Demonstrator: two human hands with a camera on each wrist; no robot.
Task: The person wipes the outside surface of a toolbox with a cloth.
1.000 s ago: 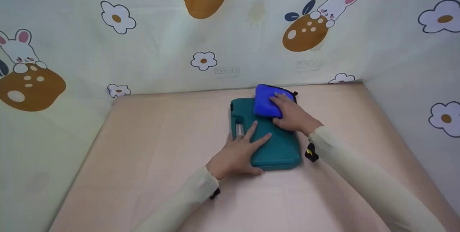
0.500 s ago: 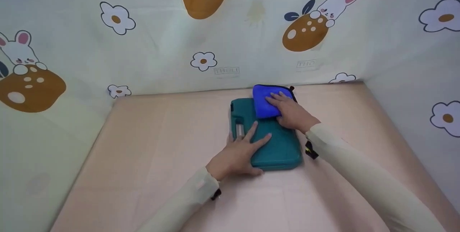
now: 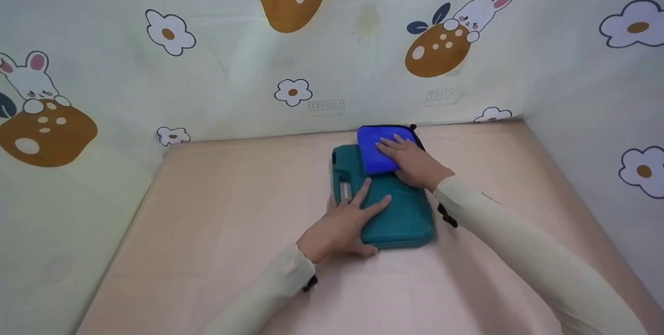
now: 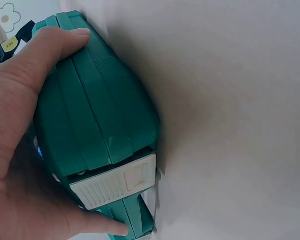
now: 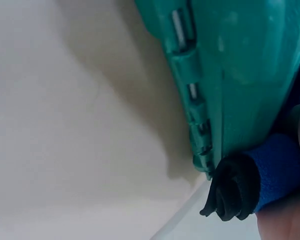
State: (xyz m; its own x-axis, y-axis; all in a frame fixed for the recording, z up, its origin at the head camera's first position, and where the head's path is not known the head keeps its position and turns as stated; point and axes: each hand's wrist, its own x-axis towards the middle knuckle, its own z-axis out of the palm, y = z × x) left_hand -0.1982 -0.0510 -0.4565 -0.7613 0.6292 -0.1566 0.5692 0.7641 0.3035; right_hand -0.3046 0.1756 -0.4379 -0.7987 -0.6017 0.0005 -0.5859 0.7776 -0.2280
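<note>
Likely wiping: left hand (image 3: 337,227) gripped flat green plastic case (image 3: 402,218), right hand (image 3: 415,164) held folded blue cloth (image 3: 372,159); next stroke needed bracing.

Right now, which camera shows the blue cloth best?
The head view: most of the blue cloth shows under the right hand. The right wrist view shows part, including a curled black edge; left wrist, at most a sliver.

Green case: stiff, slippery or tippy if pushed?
Probably stiff: the green case has a moulded, plastic-looking body and hinges along one side. Perhaps slippery, since its surface looks smooth and shiny. Unlikely to tip, as it lies on its broad face on the table.
</note>
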